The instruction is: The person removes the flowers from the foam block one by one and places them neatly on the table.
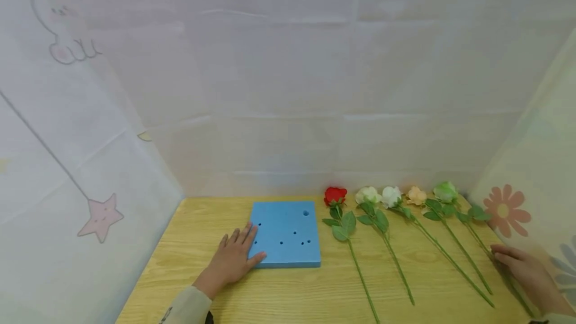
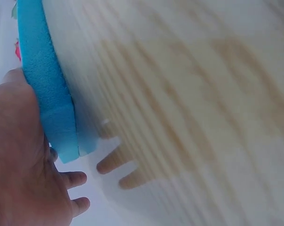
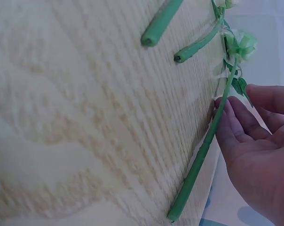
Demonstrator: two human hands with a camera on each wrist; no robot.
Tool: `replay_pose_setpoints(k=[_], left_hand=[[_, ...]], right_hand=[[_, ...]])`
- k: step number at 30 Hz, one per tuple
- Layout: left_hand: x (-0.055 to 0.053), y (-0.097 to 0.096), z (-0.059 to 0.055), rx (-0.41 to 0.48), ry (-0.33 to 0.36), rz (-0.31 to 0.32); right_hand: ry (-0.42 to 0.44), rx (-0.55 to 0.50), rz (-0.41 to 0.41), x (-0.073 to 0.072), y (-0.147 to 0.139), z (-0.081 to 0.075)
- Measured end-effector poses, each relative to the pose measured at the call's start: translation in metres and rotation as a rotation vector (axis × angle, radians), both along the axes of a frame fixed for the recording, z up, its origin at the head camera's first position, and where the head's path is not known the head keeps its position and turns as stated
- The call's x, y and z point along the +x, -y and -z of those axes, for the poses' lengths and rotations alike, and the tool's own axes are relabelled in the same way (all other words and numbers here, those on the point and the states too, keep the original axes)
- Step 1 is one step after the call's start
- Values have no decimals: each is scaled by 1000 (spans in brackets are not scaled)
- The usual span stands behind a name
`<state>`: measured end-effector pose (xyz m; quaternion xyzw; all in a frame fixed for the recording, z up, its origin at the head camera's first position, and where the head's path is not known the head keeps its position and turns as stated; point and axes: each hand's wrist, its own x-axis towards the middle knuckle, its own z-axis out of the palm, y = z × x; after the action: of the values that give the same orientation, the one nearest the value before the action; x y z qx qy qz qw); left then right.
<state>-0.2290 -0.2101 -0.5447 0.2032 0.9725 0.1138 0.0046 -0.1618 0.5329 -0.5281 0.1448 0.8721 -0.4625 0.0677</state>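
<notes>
My left hand (image 1: 231, 259) rests on the left edge of a square blue foam block (image 1: 288, 259) with several small holes in its top. In the left wrist view its fingers extend past the block's end. At the right, my right hand (image 1: 526, 269) is beside the stem of the rightmost artificial flower, a light green rose (image 1: 445, 192). In the right wrist view the fingers (image 3: 231, 122) are extended next to this green stem (image 3: 198, 160), right at it, while the thumb stands apart from them.
More artificial flowers lie in a row with heads toward the back: a red rose (image 1: 335, 195), a cream one (image 1: 368, 194), a white one (image 1: 391, 197) and a peach one (image 1: 416, 195). They lie on a wooden table (image 1: 180, 249), with printed cloth walls (image 1: 279, 89) around it.
</notes>
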Motion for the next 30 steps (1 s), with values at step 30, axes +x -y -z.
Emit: replay_pose_setpoints(k=[30], left_hand=[[-15, 2, -26, 197, 120, -39]], right_hand=[[-428, -361, -192, -14, 88, -41]])
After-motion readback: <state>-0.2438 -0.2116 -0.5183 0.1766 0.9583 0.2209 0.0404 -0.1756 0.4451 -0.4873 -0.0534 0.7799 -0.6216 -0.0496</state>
